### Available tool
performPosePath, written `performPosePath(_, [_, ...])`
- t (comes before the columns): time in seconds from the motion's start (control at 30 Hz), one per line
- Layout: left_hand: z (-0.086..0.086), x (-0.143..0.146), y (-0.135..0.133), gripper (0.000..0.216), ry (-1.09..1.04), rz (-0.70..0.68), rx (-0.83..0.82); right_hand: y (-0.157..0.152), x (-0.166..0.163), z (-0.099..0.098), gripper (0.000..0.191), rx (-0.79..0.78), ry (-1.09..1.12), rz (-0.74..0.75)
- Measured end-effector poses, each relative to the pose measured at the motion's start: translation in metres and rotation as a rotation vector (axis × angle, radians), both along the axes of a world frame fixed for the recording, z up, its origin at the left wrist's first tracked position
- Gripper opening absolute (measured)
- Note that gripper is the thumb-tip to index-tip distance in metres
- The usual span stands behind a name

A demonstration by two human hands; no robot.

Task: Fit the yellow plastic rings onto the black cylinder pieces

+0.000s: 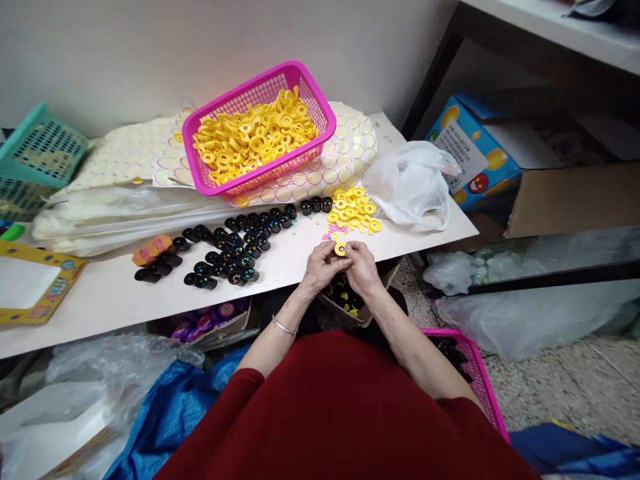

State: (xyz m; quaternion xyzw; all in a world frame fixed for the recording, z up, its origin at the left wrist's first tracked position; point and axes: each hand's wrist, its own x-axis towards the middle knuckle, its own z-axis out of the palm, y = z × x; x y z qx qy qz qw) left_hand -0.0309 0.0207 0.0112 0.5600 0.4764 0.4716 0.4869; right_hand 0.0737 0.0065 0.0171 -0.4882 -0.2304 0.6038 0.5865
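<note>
Both of my hands meet at the table's front edge around one small yellow ring-shaped piece (340, 249) with a dark rim below it. My left hand (321, 267) pinches it from the left, and my right hand (361, 265) grips its right side. Just beyond my fingers lie a few tiny pink pieces (336, 230) and a pile of yellow ring pieces (354, 208). To the left stand several black round caps (233, 250), many with coloured bits inside. Part of the held piece is hidden by my fingers.
A pink basket (325, 123) full of yellow pieces rests on circle-printed sheets (347, 143) at the back. A white plastic bag (410, 187) lies right of the pile. Under the edge, a box (345, 313) holds black and yellow pieces. A teal basket (43, 143) stands far left.
</note>
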Motion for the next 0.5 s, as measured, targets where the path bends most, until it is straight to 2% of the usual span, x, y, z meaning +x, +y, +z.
performPosePath(0.07, [-0.002, 0.001, -0.005, 0.037, 0.056, -0.036, 0.044, -0.011, 0.009, 0.007, 0.038, -0.021, 0.07, 0.055])
performPosePath(0.17, [-0.002, 0.0, -0.012, 0.032, 0.095, -0.104, 0.124, -0.025, 0.024, 0.014, 0.042, -0.067, 0.115, 0.16])
performPosePath(0.3, [0.003, -0.001, -0.02, 0.037, 0.148, -0.309, 0.241, -0.032, 0.039, 0.011, 0.047, -0.162, 0.096, 0.236])
performPosePath(0.37, [0.006, -0.001, -0.023, 0.037, 0.214, -0.411, 0.275, -0.033, 0.046, 0.008, 0.047, -0.137, 0.129, 0.275])
performPosePath(0.5, [0.006, -0.001, -0.025, 0.045, 0.309, -0.553, 0.282, -0.035, 0.062, 0.001, 0.044, -0.046, 0.203, 0.501])
